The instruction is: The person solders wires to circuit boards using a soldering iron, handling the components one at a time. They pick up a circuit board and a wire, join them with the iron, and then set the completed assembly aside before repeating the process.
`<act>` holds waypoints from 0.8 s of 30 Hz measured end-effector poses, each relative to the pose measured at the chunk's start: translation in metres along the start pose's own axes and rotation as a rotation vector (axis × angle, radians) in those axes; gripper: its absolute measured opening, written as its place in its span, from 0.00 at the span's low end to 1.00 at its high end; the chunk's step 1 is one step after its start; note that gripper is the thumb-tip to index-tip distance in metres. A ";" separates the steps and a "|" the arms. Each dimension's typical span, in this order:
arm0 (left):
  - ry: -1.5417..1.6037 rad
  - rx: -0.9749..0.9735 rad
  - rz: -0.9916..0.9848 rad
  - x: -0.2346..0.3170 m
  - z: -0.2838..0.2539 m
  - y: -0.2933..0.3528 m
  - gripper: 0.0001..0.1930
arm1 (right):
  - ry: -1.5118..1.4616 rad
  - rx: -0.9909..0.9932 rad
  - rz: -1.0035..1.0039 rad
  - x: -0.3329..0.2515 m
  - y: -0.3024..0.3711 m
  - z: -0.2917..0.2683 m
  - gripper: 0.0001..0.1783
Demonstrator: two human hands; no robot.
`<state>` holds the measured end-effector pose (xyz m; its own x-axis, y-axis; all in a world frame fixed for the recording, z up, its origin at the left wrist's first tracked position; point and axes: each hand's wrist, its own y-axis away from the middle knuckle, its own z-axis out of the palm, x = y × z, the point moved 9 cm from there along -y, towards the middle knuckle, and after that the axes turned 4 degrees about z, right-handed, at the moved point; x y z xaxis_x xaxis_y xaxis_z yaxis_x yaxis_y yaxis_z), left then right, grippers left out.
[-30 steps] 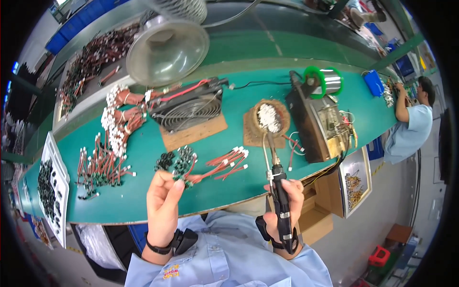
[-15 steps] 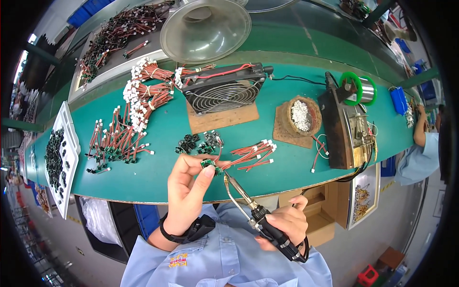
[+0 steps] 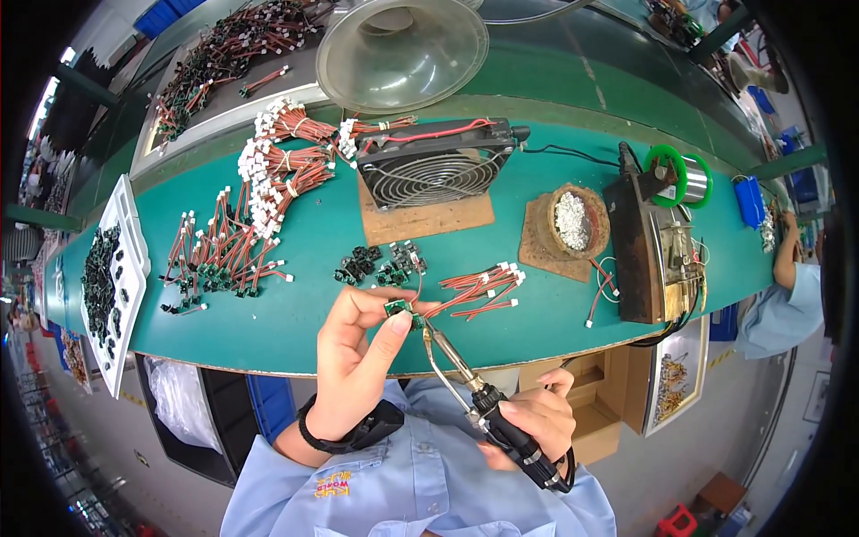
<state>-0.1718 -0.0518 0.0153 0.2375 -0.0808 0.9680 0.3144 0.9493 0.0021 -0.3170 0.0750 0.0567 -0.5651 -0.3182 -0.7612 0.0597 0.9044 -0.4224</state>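
Between thumb and fingers, my left hand (image 3: 358,353) pinches a small green circuit board (image 3: 396,308) above the bench's near edge. A red wire rises beside the board. My right hand (image 3: 543,416) is wrapped round a black-handled soldering iron (image 3: 514,438) with a thin metal feed tube along its shaft. The iron's tip is at the board's right side, by my left fingertips; exact contact is too small to tell. Just beyond lie a small pile of black and green parts (image 3: 358,263) and a loose bunch of red wires with white connectors (image 3: 483,283).
A black fan (image 3: 434,170) stands on a wooden board, a clear funnel hood (image 3: 403,58) behind it. Wired boards (image 3: 228,255) lie left, near a white tray (image 3: 134,295). To the right are a round pot (image 3: 586,242), solder spool (image 3: 693,179) and dark metal unit (image 3: 640,259). Another person's arm (image 3: 787,255) shows far right.
The view has shifted a little, so the bench things sit slightly further right. Both hands keep their holds, with the iron's tip still at the board.
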 end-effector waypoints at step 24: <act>-0.222 -0.077 0.098 0.006 0.001 0.004 0.05 | -0.101 -0.012 -0.009 0.003 0.002 -0.002 0.29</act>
<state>-0.1700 -0.0480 0.0218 0.0657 0.0876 0.9940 0.3705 0.9228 -0.1058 -0.3205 0.0768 0.0545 -0.4799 -0.3530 -0.8032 0.0446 0.9045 -0.4241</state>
